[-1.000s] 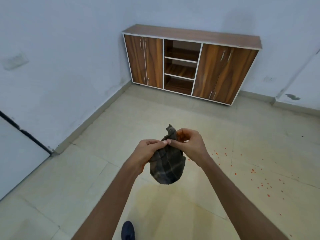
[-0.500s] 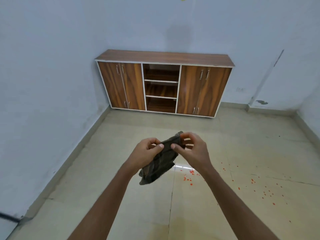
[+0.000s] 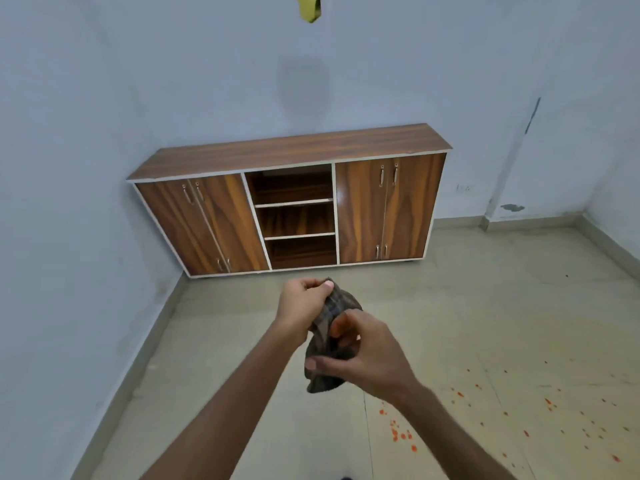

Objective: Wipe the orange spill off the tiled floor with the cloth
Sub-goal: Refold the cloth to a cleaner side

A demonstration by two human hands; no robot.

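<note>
L hand [image 3: 300, 306] pinches the top end of the cloth [image 3: 323, 381], thumb & fingers curled tight. R hand [image 3: 369, 363] is just below it, nearer the person, w/ fingers curled round the cloth's middle. Cloth is dark, checked & bunched up, held in the air btwn both hands. Its low end hangs under the R thumb. Orange spill [image 3: 398, 434] is dots on the tiled floor [image 3: 485, 306], below & right of the R hand, not touched. Brown cupboard [image 3: 294, 220] stands by the wall, far past the L hand.
</note>
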